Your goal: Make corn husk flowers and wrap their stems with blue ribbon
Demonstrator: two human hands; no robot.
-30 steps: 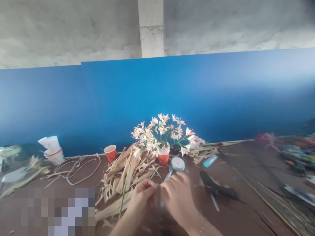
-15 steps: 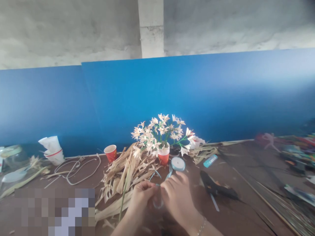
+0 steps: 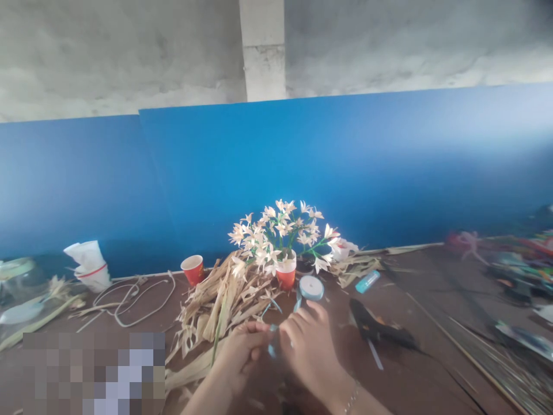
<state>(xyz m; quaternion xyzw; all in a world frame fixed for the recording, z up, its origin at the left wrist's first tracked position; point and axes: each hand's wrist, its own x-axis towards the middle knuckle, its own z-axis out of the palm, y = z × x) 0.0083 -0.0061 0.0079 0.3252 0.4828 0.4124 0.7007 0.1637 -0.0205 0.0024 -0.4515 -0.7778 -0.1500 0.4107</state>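
Note:
A short stretch of light blue ribbon [image 3: 272,349] shows between my hands, blurred by motion. My left hand [image 3: 247,348] pinches it between thumb and fingertips. Close on the right, my right hand [image 3: 307,344] has its fingers curled round the ribbon too; its fingertips are partly hidden. Just beyond lies a spool of the same blue ribbon [image 3: 311,287], flat on the table with a strip trailing from it towards my right hand. Behind the spool, a red and white paper cup [image 3: 287,278] holds a bunch of white flowers [image 3: 283,227] on green stems.
Dry husks [image 3: 224,300] are heaped on the brown table [image 3: 322,392] to the left of my hands. A glue gun [image 3: 380,328] and a blue packet [image 3: 367,282] lie at right. Further left are a red cup [image 3: 192,270], a white cable [image 3: 142,314] and stacked white cups [image 3: 93,268].
My left hand has drawn slightly left, widening the gap between my hands. The ribbon that looped below my fingers now shows as a small blue piece in that gap.

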